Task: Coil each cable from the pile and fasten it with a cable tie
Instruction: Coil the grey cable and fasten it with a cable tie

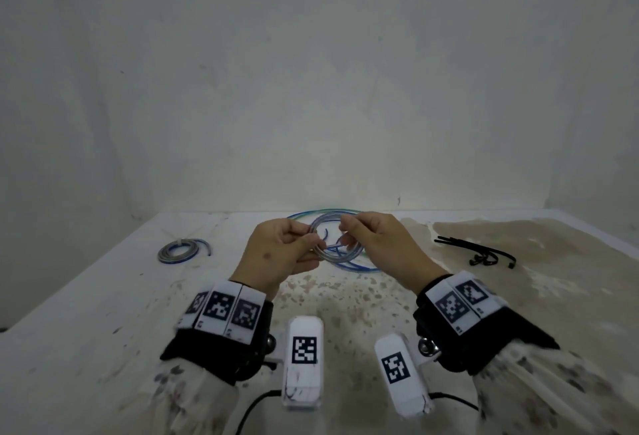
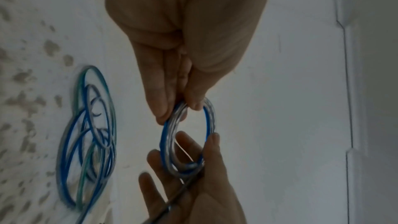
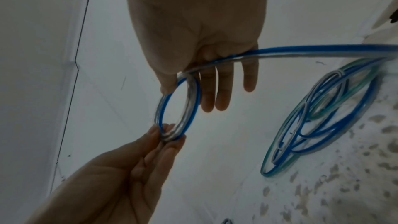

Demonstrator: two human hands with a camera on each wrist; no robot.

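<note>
One tied coil (image 1: pixel 179 252); one coil in hand (image 1: pixel 323 239); one loose cable pile (image 1: pixel 349 262); several black ties (image 1: pixel 477 250), number unclear.

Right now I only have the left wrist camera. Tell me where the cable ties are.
Observer: The black cable ties lie on the table, to the right of the right hand. Neither hand holds one.
Operator: Report any finished coil.
Observer: One tied coil, fastened with a pale tie, lies on the table to the left of the left hand.
Operator: Say how much cable is left to wind.
Observer: The right wrist camera shows a loose length running from the coil in hand past the picture's edge. Its end is out of sight.
</note>
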